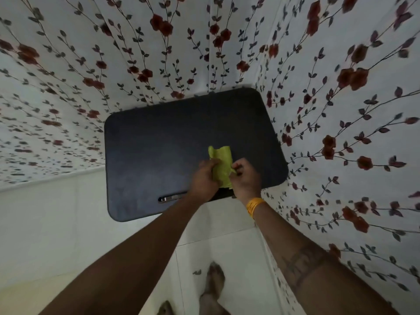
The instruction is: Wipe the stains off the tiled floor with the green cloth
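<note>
two hands are meeting over a dark table (159,142), and both are grasping the green cloth (221,163) between them. the left hand (204,178) is curling its fingers round the cloth's left edge, and the right hand (244,178) is pinching the right edge with thumb and fingertips. the cloth is standing up crumpled between the hands, its top flap rising above the knuckles, and it is hanging over the near right part of the tabletop, well above the floor (56,223). whether its lower end is touching the table i cannot tell, since the hands are covering it.

a yellow band (254,205) is sitting round the right wrist, and a dark tattoo (302,264) is running along that forearm. a narrow slot with a metal glint (170,198) is lying near the table's front edge, just beside the left wrist.

the table is standing in a corner, with flowered fabric (341,110) in white with red blooms and dark leaves hanging behind it and to its right. pale tiles are spreading out below and to the left. a bare foot (214,283) is resting on the tiles under the arms, with another foot (166,309) showing at the bottom edge. the picture is a little blurred at its sides.
</note>
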